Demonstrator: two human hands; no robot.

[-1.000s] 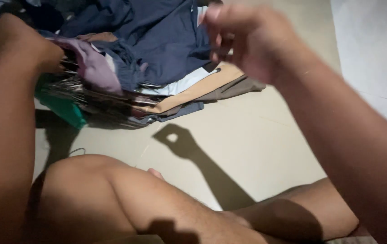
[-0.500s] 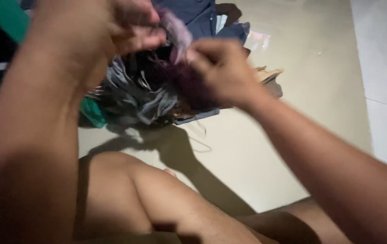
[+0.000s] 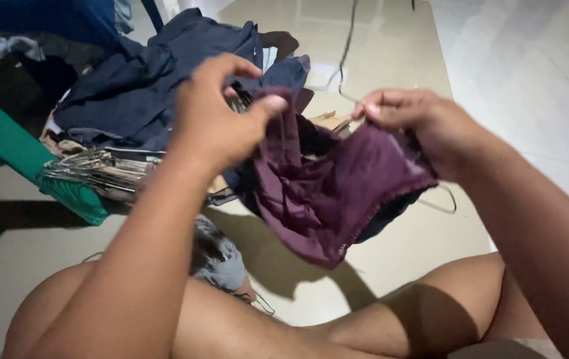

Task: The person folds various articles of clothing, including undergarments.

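You sit on a pale tiled floor with your bare legs crossed along the bottom of the frame. A heap of clothes, mostly dark blue, fills the upper left, and a bundle of wire hangers lies at its lower edge beside a green piece that runs in from the left.

In front of the heap, in the middle of the frame, you hold up a dark purple garment, well clear of the floor. Its top edge runs roughly left to right between your hands, rising a little toward the left, and the rest hangs down and bunches toward the lower centre. Both hands are on it, so neither is nearer; the cloth lies below and between the two grips.

Your left hand pinches the upper left corner between thumb and forefinger, the other fingers curled loosely. Your right hand is closed over the upper right edge, fingertips bunched together on the fabric. A small grey cloth rests by your left knee, untouched.
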